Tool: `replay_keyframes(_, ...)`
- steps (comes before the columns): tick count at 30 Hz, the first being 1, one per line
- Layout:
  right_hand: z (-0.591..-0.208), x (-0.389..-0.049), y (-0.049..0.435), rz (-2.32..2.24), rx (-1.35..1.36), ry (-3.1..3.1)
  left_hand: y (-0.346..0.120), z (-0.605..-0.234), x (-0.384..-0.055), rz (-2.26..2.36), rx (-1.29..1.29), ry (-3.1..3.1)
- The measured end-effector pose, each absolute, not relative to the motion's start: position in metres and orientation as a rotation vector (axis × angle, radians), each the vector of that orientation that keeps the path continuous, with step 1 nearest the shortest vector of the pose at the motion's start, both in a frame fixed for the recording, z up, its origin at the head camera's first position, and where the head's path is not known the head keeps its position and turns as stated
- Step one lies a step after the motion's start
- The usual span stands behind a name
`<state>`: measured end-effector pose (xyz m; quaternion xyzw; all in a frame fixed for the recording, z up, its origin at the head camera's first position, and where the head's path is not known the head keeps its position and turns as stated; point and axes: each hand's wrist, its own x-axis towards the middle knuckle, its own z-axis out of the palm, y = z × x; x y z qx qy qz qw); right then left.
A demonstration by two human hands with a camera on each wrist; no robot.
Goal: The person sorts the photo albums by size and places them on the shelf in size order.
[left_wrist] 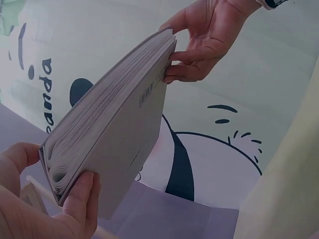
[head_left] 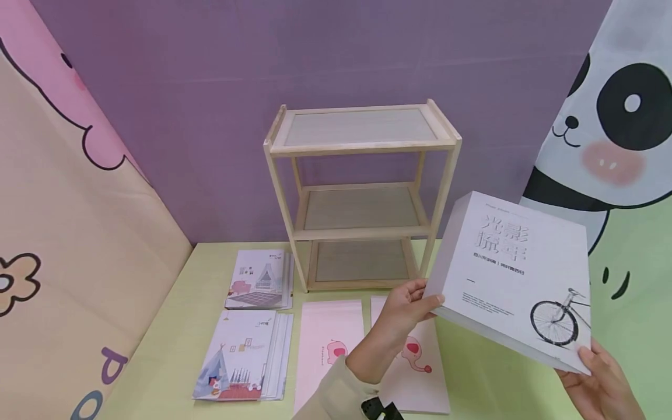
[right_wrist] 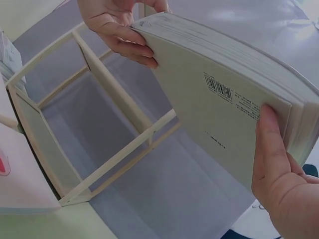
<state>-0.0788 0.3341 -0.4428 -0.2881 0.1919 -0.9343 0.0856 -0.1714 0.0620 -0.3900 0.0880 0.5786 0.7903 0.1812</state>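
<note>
A thick white book (head_left: 504,274) with a bicycle on its front cover is held tilted in the air, right of the shelf. My left hand (head_left: 401,321) grips its near left corner, thumb on the front cover and fingers underneath. At the near right corner my right hand (head_left: 601,379) pinches it, thumb on top. Both wrist views show the back cover, with a barcode (right_wrist: 218,86) printed on it, and the page edges (left_wrist: 107,92) between the covers. In the right wrist view, fingertips (right_wrist: 269,117) of my right hand press flat against the back cover.
A three-tier wooden shelf (head_left: 362,149) stands at the back of the green table (head_left: 157,350). Two stacks of booklets, a rear one (head_left: 257,279) and a front one (head_left: 236,356), lie at left. Two pink elephant booklets, one left (head_left: 328,332) and one right (head_left: 420,379), lie before the shelf.
</note>
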Motion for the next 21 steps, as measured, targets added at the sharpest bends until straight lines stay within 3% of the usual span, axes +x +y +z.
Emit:
replay_keyframes(9, -0.437, -0.074, 0.329, -2.849, -0.920, 0.614, 0.055, -0.376, -0.168, 2.235, 0.320, 1.641)
replay_keyframes(21, -0.437, -0.065, 0.331, -2.967, -0.707, 0.941, 0.044, -0.360, -0.163, 2.231, 0.392, 1.598)
